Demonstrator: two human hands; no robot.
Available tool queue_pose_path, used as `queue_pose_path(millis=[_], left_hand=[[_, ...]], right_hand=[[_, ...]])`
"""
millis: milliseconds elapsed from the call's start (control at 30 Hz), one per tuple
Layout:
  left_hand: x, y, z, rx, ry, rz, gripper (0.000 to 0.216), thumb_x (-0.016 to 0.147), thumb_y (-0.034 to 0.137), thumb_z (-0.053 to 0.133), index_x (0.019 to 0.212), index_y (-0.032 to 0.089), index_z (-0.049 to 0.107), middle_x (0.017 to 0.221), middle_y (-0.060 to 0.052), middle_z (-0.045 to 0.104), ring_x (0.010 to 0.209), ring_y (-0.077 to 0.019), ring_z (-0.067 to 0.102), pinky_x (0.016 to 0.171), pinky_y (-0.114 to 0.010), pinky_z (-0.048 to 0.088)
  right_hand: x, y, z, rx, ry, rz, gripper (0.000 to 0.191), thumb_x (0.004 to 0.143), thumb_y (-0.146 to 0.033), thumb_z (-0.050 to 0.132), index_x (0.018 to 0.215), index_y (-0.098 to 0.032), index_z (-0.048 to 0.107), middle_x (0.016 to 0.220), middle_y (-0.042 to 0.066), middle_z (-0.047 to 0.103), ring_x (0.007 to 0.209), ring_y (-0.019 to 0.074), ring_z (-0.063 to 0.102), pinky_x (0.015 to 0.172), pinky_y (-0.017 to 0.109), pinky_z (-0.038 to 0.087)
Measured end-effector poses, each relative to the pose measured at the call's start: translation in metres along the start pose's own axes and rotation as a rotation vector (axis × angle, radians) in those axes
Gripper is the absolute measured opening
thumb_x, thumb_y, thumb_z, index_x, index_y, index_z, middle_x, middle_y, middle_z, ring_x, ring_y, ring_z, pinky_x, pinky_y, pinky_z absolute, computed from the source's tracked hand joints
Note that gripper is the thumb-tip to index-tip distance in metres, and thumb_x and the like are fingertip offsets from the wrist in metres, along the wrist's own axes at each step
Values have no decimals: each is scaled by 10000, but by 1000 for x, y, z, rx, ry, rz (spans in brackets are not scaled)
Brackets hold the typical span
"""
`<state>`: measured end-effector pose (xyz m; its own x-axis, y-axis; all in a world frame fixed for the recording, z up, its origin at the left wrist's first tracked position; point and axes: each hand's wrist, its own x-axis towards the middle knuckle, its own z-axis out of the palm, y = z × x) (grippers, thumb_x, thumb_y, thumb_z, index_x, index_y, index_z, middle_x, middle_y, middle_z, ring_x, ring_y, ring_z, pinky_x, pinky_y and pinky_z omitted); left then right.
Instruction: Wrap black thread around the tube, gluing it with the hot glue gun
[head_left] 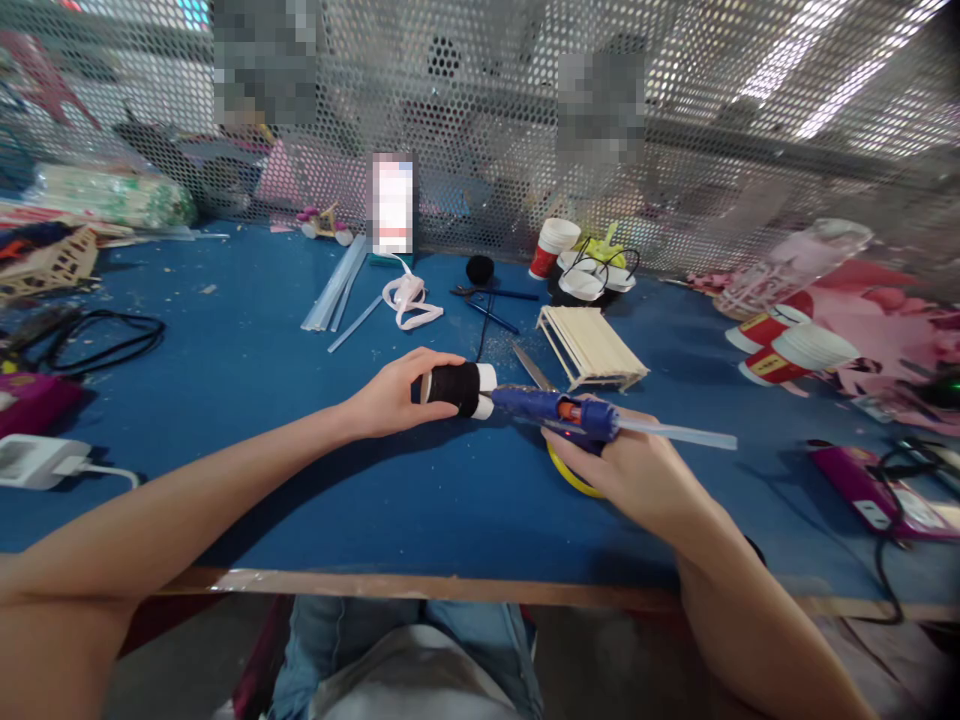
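Observation:
My left hand (pixel 394 395) is closed around a small cylinder wrapped in black (pixel 459 388) with white ends, held on its side just above the blue table (pixel 247 380). My right hand (pixel 637 470) grips a blue glue gun (pixel 559 410) with a clear glue stick (pixel 679 435) sticking out of its back. The gun's nozzle touches the right end of the cylinder. A yellow ring (pixel 568 475) lies under my right hand.
Scissors (pixel 531 366) and a small popsicle-stick frame (pixel 589 345) lie just beyond the gun. Glue sticks (pixel 335 285), white ribbon (pixel 409 300), paper cups (pixel 787 350), cables (pixel 97 340), a phone (pixel 874 490) and a perforated metal screen (pixel 487 120) surround the work spot.

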<state>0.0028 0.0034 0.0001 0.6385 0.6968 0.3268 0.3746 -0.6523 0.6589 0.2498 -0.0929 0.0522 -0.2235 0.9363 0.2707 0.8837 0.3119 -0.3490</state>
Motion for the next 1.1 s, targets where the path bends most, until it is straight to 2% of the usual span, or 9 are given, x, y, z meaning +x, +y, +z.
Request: queue_pose_path(millis=[100,300,600,900,1100], left_hand=[[-1,1,0,15,0,49,504,753,295,626,1218,199,458,1117,-77,527,1042,-200,509,912,-348,420],[-3,3,0,34,1,99,492,766,287,618,1222,204,453,1125,-88,517,1049,-208,501,920,-366,415],[-4,4,1,33,9,109,494,764,274,622,1221,212,446,1125,-90,511,1048,-214,504,920,-387,423],[-4,6,0,38,0,127,487,764,258,622,1216,200,452,1127,-96,504,1052,-211,501,919,-374,424],[-5,6,1,41,-10,138,493,766,253,621,1223,200,445,1137,-94,494,1068,-204,488,922,-355,423]], right_hand=[[3,-3,-3,-31,15,-20,196,798,-311,462,786,-185,612,690,78,629,649,209,609,564,299,463],[5,-5,-5,-42,21,-5,202,800,-303,460,785,-186,624,594,56,593,583,195,590,512,285,444],[8,-6,-5,-13,-4,58,202,784,-299,474,777,-171,631,608,56,591,562,177,568,491,275,428],[8,-2,2,-53,42,39,188,784,-295,482,747,-170,618,637,63,596,645,198,583,562,290,443],[11,-2,2,-54,1,79,223,789,-294,476,813,-142,637,668,81,607,605,197,578,530,303,439]])
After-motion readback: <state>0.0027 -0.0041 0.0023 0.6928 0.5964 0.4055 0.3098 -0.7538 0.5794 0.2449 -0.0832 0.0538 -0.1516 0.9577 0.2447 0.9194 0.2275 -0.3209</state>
